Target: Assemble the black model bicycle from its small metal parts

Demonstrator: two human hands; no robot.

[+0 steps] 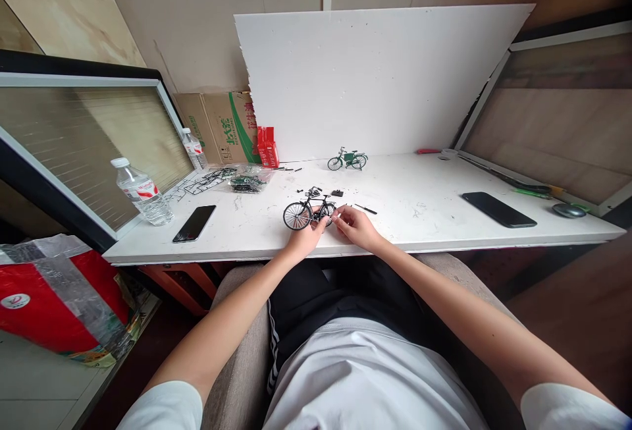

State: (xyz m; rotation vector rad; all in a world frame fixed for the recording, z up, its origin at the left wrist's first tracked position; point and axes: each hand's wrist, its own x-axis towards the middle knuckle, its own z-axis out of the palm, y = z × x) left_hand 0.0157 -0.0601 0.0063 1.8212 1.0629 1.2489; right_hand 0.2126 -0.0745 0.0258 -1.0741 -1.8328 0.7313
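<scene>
A small black model bicycle [297, 216] stands upright near the table's front edge. My left hand [307, 235] is closed on its lower middle, with the thumb by the rear wheel. My right hand [356, 225] is pinched at the rear wheel's right side; whether a tiny part sits between those fingertips is hidden. Small black pieces [337, 193] lie just behind the bicycle, and a thin black stick [366, 209] lies right of it. Farther back stands a green model bicycle [347, 159].
Left on the white table [415, 209] are a phone [194, 224], a water bottle [145, 194], part frames [210, 181] and a plastic bag of parts [248, 182]. Another phone [498, 209] and a mouse [569, 210] lie right. A white board [380, 81] leans behind.
</scene>
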